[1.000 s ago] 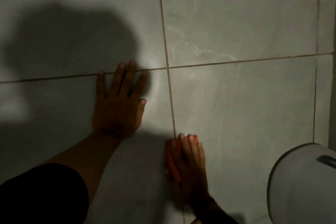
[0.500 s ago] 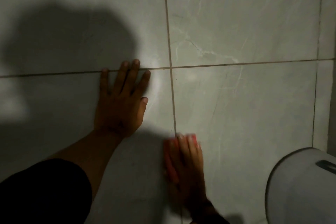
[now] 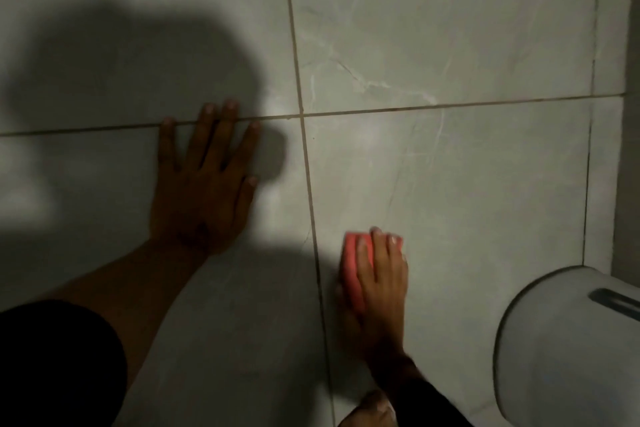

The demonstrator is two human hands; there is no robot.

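My left hand (image 3: 204, 191) lies flat on the grey marbled tiles (image 3: 450, 184), fingers spread, fingertips on the horizontal grout line. My right hand (image 3: 379, 291) presses a red sponge (image 3: 353, 256) onto the tile just right of the vertical grout line (image 3: 311, 204). Its fingers lie over the sponge's top and its thumb sits against the sponge's left side. Most of the sponge is hidden under the hand.
A white rounded fixture (image 3: 568, 347) with a dark slot bulges in at the lower right. A narrow tile strip and a dark edge run down the right side. A large shadow covers the left tiles. A dim body part (image 3: 372, 407) shows at the bottom edge.
My right hand has slid the sponge to the right, off the vertical grout line and onto the right-hand tile. My left hand has stayed flat in place.
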